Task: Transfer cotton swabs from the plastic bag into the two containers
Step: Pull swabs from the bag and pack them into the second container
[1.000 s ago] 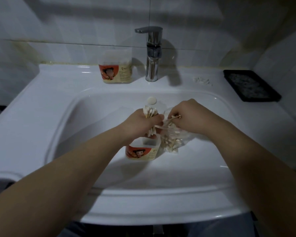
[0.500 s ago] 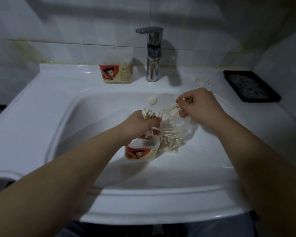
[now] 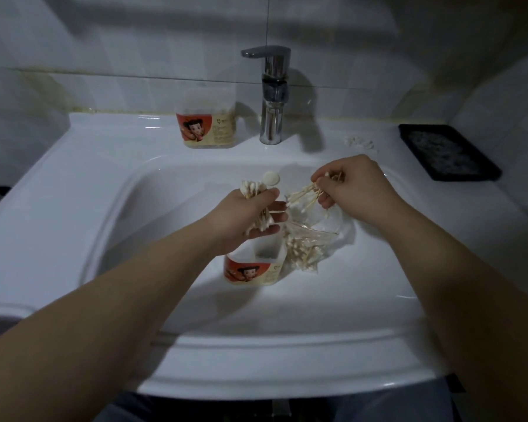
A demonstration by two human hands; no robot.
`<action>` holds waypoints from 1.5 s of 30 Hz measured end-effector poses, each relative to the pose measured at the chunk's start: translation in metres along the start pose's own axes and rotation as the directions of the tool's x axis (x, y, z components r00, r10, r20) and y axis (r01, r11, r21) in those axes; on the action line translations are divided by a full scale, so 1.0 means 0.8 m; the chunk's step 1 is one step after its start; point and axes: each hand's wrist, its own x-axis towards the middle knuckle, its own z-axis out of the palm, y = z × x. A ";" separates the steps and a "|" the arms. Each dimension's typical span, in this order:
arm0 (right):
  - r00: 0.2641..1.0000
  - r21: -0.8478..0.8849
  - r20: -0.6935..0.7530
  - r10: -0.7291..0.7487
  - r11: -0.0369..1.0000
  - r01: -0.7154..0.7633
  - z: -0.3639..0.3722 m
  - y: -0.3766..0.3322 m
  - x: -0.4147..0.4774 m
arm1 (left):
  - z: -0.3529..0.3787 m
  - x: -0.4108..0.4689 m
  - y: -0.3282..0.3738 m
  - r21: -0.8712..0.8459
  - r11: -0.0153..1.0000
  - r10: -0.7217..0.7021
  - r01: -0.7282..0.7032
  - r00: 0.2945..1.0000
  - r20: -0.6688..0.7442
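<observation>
The left hand (image 3: 247, 214), mid-frame, is clenched round a thick bundle of wooden-stemmed white cotton swabs (image 3: 250, 190), whose tips fan out above the thumb and below the palm. Just right of it, the right hand (image 3: 355, 187) pinches a smaller bunch (image 3: 302, 197) of the same swabs by one end, so they splay towards the left hand. Below and between both hands lies the crumpled clear plastic bag (image 3: 317, 236) in the white ceramic sink (image 3: 73, 184), with many swabs in it. Against the bag's left side stands an open clear plastic container (image 3: 252, 271) with a red cartoon label. In this dim light I can't tell how full it is. A second container (image 3: 206, 123) with the same label sits on the ledge in the upper centre, left of the chrome tap (image 3: 273, 95).

These swabs look feather-light, with thin, stiff stems that would slide on each other and scatter easily. I'd grip a bundle round its middle with the stems lined up; an end pinch lets them fan. The bag is limp and gives no support, and the light container could tip.
</observation>
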 end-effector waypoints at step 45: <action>0.993 0.120 0.118 -0.010 0.993 -0.005 0.006 -0.009 -0.011 | -0.005 -0.007 0.007 0.370 0.903 0.211 -0.219 0.976 0.062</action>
